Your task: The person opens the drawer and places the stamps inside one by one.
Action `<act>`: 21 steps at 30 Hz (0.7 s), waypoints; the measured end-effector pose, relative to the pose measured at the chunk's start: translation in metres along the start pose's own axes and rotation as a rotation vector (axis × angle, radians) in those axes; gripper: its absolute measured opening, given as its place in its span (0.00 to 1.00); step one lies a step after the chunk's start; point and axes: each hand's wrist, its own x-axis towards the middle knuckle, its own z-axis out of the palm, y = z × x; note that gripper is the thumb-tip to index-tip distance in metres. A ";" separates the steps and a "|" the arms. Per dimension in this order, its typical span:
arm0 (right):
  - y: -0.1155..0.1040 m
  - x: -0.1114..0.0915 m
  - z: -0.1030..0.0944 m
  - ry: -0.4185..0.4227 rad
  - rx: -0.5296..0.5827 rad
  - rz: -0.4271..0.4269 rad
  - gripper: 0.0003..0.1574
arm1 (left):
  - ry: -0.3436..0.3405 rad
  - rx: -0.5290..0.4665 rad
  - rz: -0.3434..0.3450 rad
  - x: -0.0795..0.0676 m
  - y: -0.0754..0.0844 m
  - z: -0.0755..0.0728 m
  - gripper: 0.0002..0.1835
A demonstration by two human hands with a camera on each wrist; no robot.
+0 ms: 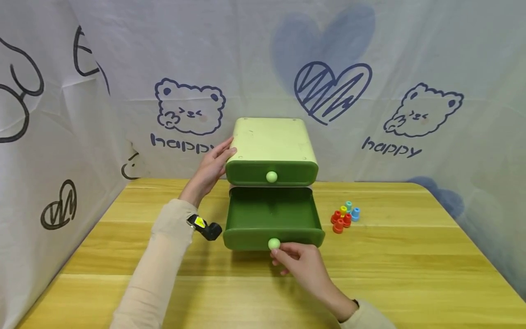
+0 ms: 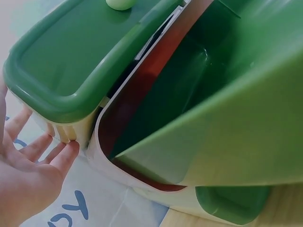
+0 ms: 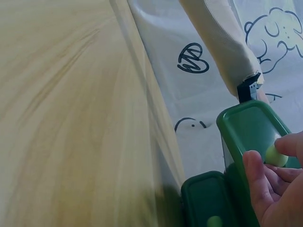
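Observation:
A small drawer cabinet point(image 1: 271, 137) with a cream top and green drawer fronts stands at the table's back. Its top drawer point(image 1: 246, 173) is closed. Below it, a green drawer point(image 1: 267, 214) is pulled out, with nothing visible inside. My left hand point(image 1: 210, 170) rests against the cabinet's upper left side; in the left wrist view its fingertips point(image 2: 71, 147) touch the cream side wall. My right hand point(image 1: 304, 267) pinches the pale green round knob point(image 3: 276, 156) of the pulled-out drawer between thumb and fingers.
Several small red, yellow and blue cone-like pieces point(image 1: 347, 220) stand on the wooden table point(image 1: 411, 265) to the right of the cabinet. Another green drawer front point(image 3: 208, 196) with a knob shows in the right wrist view. A printed cloth point(image 1: 255, 55) hangs behind.

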 end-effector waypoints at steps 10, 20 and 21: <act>0.006 -0.003 0.000 -0.033 -0.023 -0.020 0.16 | 0.001 0.000 -0.010 0.000 0.000 0.001 0.33; 0.010 -0.003 -0.003 -0.091 -0.028 -0.022 0.17 | 0.002 0.000 -0.006 0.001 -0.001 0.001 0.32; 0.010 -0.003 -0.004 -0.097 -0.029 -0.024 0.17 | 0.001 0.001 -0.006 0.001 -0.001 0.000 0.32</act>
